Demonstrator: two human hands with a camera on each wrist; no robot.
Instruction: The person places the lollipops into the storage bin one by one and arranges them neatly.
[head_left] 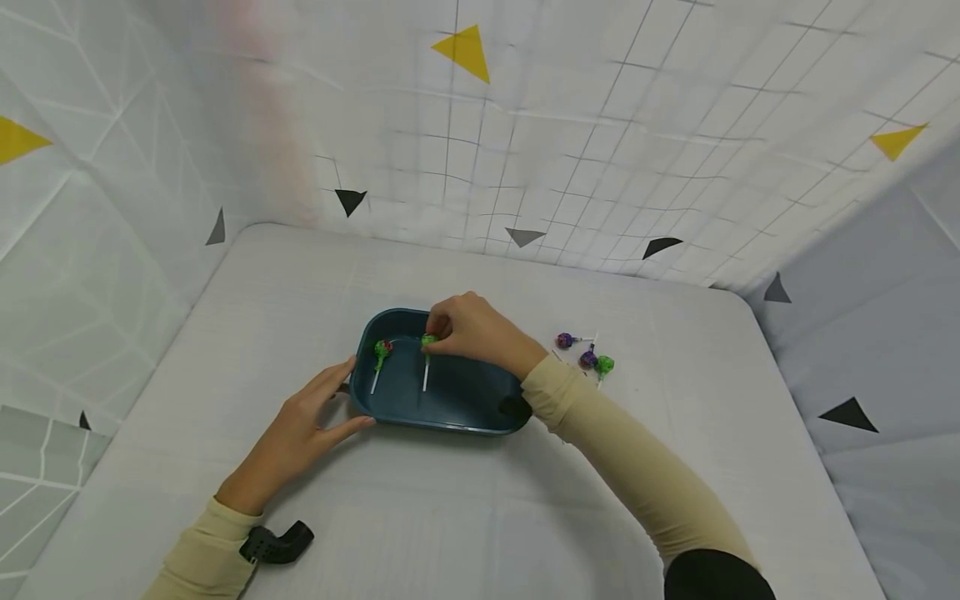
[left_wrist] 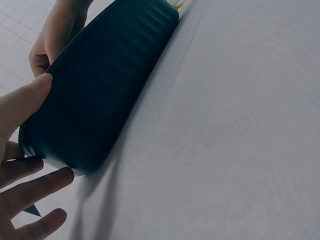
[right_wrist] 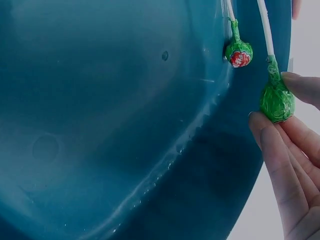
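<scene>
A dark teal rectangular tray [head_left: 465,396] stands on the white-covered table. My left hand [head_left: 296,429] is at its left end, thumb on the rim near the front corner and the other fingers spread, fairly straight, along the end wall. Over the tray, my right hand [head_left: 483,333] pinches a green-wrapped lollipop [right_wrist: 276,102] by its candy head between thumb and fingertips; its white stick points toward the front of the tray. To the left inside the tray lies another green lollipop [head_left: 382,348] with a red patch on its wrapper [right_wrist: 240,59], stick also toward the front.
Right of the tray, several loose lollipops lie close together on the table: a purple one [head_left: 565,340], a second purple one [head_left: 588,359] and a green one [head_left: 604,364]. White sheets [head_left: 420,117] with coloured triangles hang around the table.
</scene>
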